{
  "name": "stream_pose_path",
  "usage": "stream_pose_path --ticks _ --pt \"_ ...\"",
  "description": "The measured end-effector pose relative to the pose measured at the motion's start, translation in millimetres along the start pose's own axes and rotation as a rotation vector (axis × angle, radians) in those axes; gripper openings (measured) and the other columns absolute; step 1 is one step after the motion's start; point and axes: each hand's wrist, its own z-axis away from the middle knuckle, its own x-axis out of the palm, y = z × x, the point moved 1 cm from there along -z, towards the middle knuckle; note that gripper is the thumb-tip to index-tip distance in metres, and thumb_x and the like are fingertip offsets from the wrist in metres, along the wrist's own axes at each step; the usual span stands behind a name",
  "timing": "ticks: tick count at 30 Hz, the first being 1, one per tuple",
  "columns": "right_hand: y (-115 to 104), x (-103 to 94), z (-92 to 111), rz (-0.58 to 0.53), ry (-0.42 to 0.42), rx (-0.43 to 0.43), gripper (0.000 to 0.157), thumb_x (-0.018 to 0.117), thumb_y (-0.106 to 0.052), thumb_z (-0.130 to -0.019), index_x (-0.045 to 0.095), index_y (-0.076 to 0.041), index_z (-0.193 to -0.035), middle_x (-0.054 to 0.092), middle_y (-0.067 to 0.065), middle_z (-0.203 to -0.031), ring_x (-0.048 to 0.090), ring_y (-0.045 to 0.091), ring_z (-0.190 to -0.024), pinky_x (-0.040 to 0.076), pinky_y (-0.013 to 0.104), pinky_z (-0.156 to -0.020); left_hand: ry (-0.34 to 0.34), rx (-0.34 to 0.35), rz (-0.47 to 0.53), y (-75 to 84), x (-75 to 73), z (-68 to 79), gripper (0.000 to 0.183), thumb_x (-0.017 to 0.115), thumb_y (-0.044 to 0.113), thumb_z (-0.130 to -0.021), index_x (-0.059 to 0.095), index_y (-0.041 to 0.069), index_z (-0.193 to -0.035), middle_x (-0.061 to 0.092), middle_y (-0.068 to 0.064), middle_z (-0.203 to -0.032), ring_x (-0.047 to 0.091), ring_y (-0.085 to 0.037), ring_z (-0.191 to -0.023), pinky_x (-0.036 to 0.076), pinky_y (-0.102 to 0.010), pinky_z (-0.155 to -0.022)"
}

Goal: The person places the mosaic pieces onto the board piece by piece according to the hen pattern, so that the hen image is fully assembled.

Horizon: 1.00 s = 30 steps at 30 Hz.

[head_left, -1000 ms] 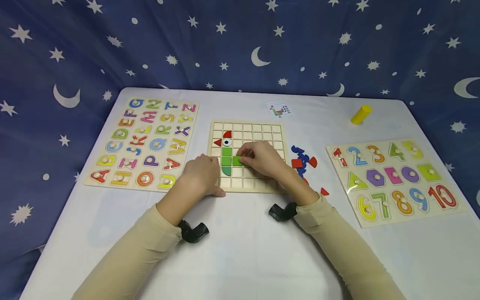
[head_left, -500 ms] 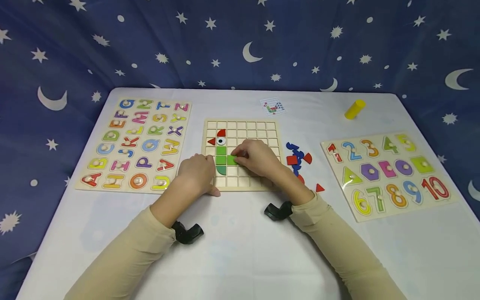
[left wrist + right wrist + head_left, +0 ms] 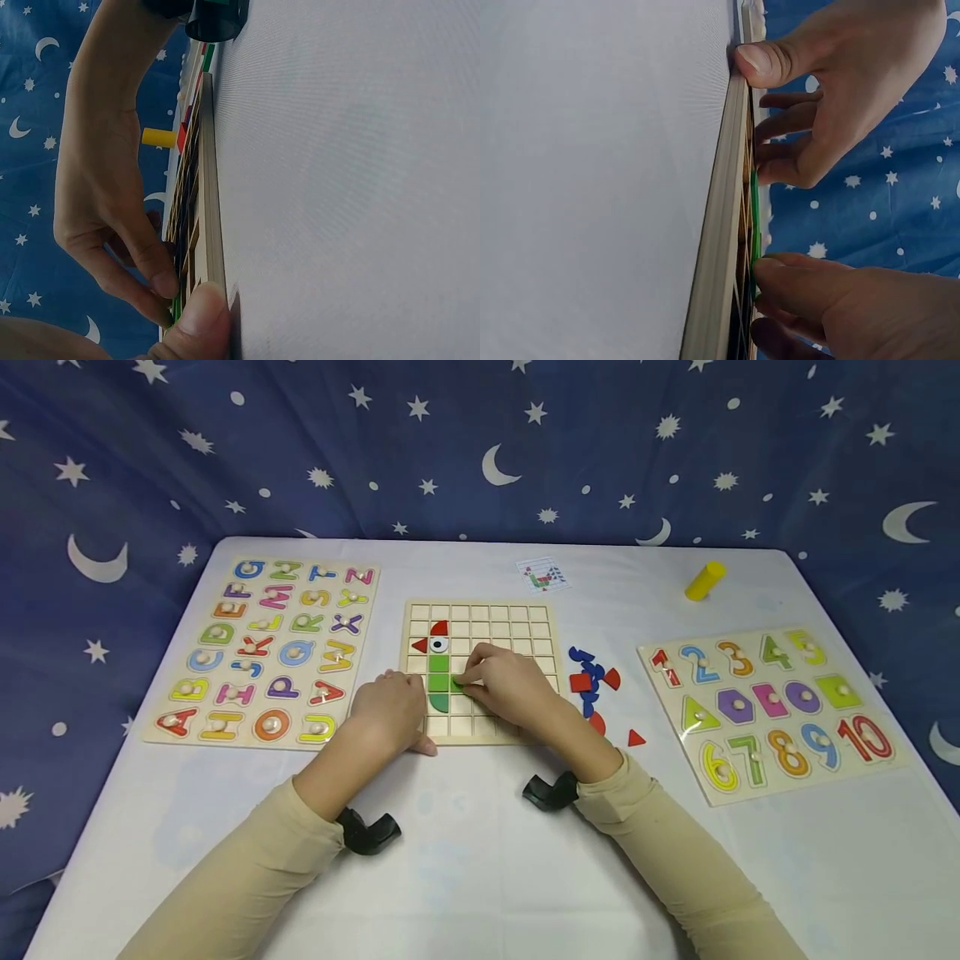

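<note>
A wooden grid board [image 3: 498,629] lies mid-table. My left hand [image 3: 387,708] holds its near-left corner, thumb pressed against the front edge and fingers bent over the left side. With thumb and fingertips, my right hand [image 3: 508,682] pinches a green square tile [image 3: 457,683], mostly covered by the fingers, low over the cell right of the lower green square [image 3: 438,682]. Another green square [image 3: 438,664] sits above that one, under an eye tile [image 3: 438,645]. A red quarter-circle [image 3: 440,628] tops the column, a red triangle [image 3: 420,645] sits left, and a dark green quarter-circle [image 3: 439,702] is below.
Blue pieces [image 3: 587,693], a red square [image 3: 581,682] and other red pieces lie right of the board. A letter puzzle [image 3: 291,610] is at left, a number puzzle [image 3: 712,735] at right. A picture card [image 3: 542,575] and yellow cylinder [image 3: 706,582] lie behind.
The right hand has shifted slightly left toward the column, and its fingers now cover more of the green tile. The left hand stays on the board's corner. The head view has shifted slightly.
</note>
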Motion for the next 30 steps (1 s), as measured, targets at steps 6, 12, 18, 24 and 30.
stream_pose_path --ticks 6,12,18,24,30 --pt "10 -12.3 -4 -0.044 -0.037 0.005 0.024 0.068 -0.025 -0.088 0.073 -0.019 -0.111 0.065 -0.003 -0.105 0.06 0.011 -0.086 0.052 0.028 -0.074 -0.004 -0.004 -0.005 -2.1 -1.8 -2.2 0.104 0.073 0.063 -0.066 0.045 -0.015 -0.129 0.052 -0.034 -0.128 0.054 -0.043 -0.12 0.053 -0.051 -0.086" --pt "36 -40.5 0 -0.055 -0.069 0.042 0.029 0.064 -0.025 -0.091 0.068 -0.015 -0.118 0.067 0.001 -0.105 0.058 0.014 -0.076 0.049 0.03 -0.068 -0.003 0.004 -0.014 -3.8 -2.1 -2.2 0.103 0.073 0.063 -0.066 0.046 -0.015 -0.129 0.051 -0.035 -0.129 0.053 -0.044 -0.12 0.053 -0.051 -0.085" --pt "75 -63.8 9 -0.123 -0.119 0.149 0.036 0.065 -0.021 -0.09 0.062 -0.012 -0.126 0.068 0.004 -0.106 0.06 0.019 -0.089 0.051 0.033 -0.076 0.0 0.001 -0.007 -4.6 -3.7 -0.8 0.102 0.074 0.061 -0.066 0.046 -0.015 -0.128 0.051 -0.036 -0.128 0.054 -0.044 -0.118 0.053 -0.052 -0.085" --pt "104 -76.0 22 -0.155 -0.133 0.316 0.041 0.064 -0.021 -0.091 0.058 -0.013 -0.13 0.066 0.009 -0.112 0.06 0.024 -0.099 0.054 0.04 -0.083 0.019 -0.002 -0.029 -3.4 -2.7 2.6 0.101 0.075 0.06 -0.067 0.047 -0.015 -0.128 0.052 -0.037 -0.127 0.055 -0.044 -0.117 0.053 -0.05 -0.085" --pt "128 -82.9 43 -0.201 -0.183 0.423 0.043 0.061 -0.021 -0.092 0.054 -0.015 -0.134 0.063 0.011 -0.116 0.057 0.026 -0.102 0.053 0.04 -0.082 0.037 0.008 -0.028 1.5 3.2 1.6 0.102 0.075 0.059 -0.067 0.046 -0.016 -0.13 0.051 -0.037 -0.128 0.053 -0.045 -0.12 0.053 -0.049 -0.087"
